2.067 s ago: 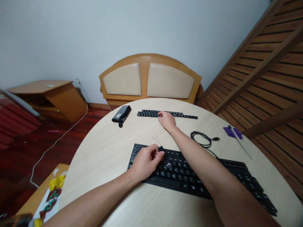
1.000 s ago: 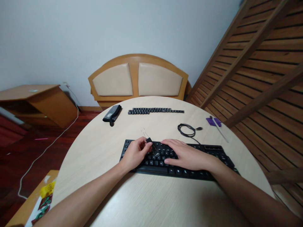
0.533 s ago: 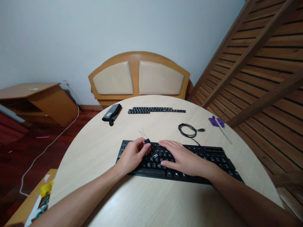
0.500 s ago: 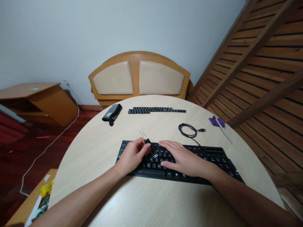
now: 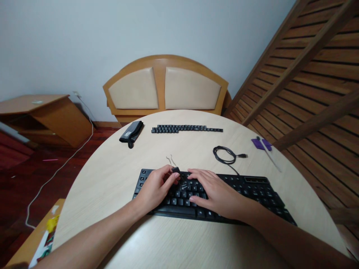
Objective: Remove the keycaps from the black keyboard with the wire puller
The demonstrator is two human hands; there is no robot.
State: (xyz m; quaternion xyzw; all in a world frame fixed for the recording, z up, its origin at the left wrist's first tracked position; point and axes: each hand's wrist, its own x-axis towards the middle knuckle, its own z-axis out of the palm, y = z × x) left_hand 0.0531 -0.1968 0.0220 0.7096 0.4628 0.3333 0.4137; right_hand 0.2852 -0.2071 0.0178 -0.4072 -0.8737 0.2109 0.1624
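A black keyboard [image 5: 176,212] lies across the near part of the table, with some keycaps off at its left end. Over its left half, my left hand [image 5: 157,185] pinches the black handle of a wire keycap puller [image 5: 175,170]. One pair of the puller's wire ends points away from me; the other reaches down to the keys by the middle. My right hand [image 5: 214,190] rests on the keyboard's middle, fingers stretched and thumb apart, holding nothing. Whether the wires grip a key, I cannot tell.
Removed keycaps [image 5: 179,129] stand in rows at the far side of the round table [image 5: 112,164]. A dark folded pouch [image 5: 131,132] lies left of them. To the right are a coiled USB cable [image 5: 224,158], a purple cloth [image 5: 260,144] and a thin brush-like stick [image 5: 270,155].
The view has shifted slightly, and the keyboard appears a little lower. My left hand still pinches the puller at nearly the same spot; my right hand stays on the keyboard.
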